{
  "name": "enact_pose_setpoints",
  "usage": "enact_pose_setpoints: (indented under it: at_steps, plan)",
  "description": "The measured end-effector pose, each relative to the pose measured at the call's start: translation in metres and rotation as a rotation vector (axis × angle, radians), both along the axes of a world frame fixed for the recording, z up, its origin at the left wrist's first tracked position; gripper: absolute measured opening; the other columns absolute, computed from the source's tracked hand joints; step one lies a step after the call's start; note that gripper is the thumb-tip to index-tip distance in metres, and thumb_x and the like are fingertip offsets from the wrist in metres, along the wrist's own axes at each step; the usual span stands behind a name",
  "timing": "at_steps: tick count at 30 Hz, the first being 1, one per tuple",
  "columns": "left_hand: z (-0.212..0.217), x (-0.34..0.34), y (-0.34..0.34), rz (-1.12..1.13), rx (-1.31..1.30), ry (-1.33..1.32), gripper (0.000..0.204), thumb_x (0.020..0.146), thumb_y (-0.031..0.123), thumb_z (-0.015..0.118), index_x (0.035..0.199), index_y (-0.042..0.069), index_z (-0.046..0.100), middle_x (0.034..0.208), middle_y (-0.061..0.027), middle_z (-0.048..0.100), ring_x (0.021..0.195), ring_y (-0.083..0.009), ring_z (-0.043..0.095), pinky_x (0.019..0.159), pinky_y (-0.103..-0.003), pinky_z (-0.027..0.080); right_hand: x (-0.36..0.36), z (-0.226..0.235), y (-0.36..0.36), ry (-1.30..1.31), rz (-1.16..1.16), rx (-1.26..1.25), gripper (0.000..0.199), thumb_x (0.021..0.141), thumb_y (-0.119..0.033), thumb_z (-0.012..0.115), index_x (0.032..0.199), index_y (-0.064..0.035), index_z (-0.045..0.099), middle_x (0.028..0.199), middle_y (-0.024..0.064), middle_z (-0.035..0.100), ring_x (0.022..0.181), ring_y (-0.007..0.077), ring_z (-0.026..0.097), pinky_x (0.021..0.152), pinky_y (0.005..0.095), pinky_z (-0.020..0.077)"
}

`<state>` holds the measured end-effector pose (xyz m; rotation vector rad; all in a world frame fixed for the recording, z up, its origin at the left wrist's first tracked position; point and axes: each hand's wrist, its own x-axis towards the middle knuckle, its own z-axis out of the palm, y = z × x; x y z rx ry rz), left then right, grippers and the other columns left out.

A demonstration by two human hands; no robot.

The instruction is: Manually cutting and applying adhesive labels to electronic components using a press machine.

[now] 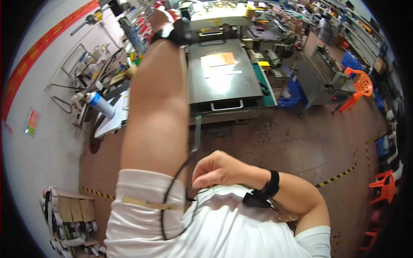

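My left arm stretches far forward, and my left hand (pixel 162 20) is at the top edge, beside the machine. Red shows around its fingers, but blur and the frame's edge hide whether it holds anything. A black band (pixel 178 33) wraps that wrist. Close to my chest, my right hand (pixel 217 169) is closed with fingers curled in; what they hold, if anything, is hidden. A black strap with a box (pixel 262 192) sits on the right wrist. A black cable (pixel 164 210) and a grey strip (pixel 197 134) hang between my arms.
Ahead stands a machine with a flat metal plate (pixel 219 81), a copper-coloured sheet (pixel 217 59) on it and a front handle (pixel 226 105). A blue-white spray can (pixel 100 104) stands left. Blue crates (pixel 292 90) and an orange chair (pixel 359 86) are right.
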<state>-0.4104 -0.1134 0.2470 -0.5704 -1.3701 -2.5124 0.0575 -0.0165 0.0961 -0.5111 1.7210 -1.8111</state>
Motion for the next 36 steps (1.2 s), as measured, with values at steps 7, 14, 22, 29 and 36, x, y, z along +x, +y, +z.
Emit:
enact_pose_setpoints:
  at_steps: [7,14,22,29,36]
  plan:
    - [-0.01,0.124,0.026,0.075,-0.673,0.17,0.026,0.097,0.028,0.06,0.09,0.005,0.07,0.077,-0.0042,0.071,0.067,-0.014,0.067,0.06,-0.027,0.051,-0.019,-0.006,0.122,-0.082,-0.686,-0.036,0.028,0.096,-0.027,0.065,0.082,-0.0036,0.07,0.072,0.0053,0.068,0.061,0.0113,0.065,0.056,0.0243,0.0527]
    - [-0.145,0.197,0.029,-0.245,-1.14,0.393,0.014,0.086,0.012,0.066,0.083,-0.001,0.07,0.069,-0.0094,0.068,0.062,-0.0138,0.062,0.06,-0.03,0.05,-0.044,-0.02,0.188,-0.13,-1.103,-0.317,0.033,0.095,-0.036,0.064,0.083,-0.0054,0.064,0.067,0.0008,0.059,0.056,0.0132,0.057,0.051,0.0259,0.0451]
    - [-0.121,0.414,0.103,-1.097,-0.948,0.793,0.003,0.083,0.0,0.066,0.086,0.002,0.068,0.076,-0.0083,0.067,0.068,-0.0146,0.064,0.063,-0.026,0.05,-0.041,-0.054,0.372,-0.039,-1.76,-0.226,0.027,0.093,-0.035,0.064,0.084,-0.0096,0.065,0.067,0.0005,0.064,0.055,0.0122,0.061,0.047,0.026,0.0487]
    - [-0.161,0.339,0.104,-0.931,-1.166,0.71,0.006,0.084,0.008,0.071,0.085,0.003,0.068,0.073,-0.0108,0.066,0.063,-0.0196,0.064,0.058,-0.029,0.049,0.052,-0.015,0.385,0.041,-1.844,-0.203,0.025,0.094,-0.033,0.066,0.083,-0.0106,0.064,0.068,-0.0004,0.063,0.056,0.0101,0.059,0.047,0.0221,0.0467]
    - [-0.156,0.248,0.103,-0.148,-1.322,0.614,0.021,0.09,0.027,0.064,0.091,0.007,0.069,0.078,-0.0158,0.069,0.075,-0.0385,0.067,0.067,-0.045,0.053,0.064,0.027,0.312,0.171,-1.673,-0.212,0.03,0.095,-0.036,0.065,0.086,-0.0077,0.063,0.066,-0.0017,0.056,0.057,0.0092,0.055,0.051,0.0248,0.0442]
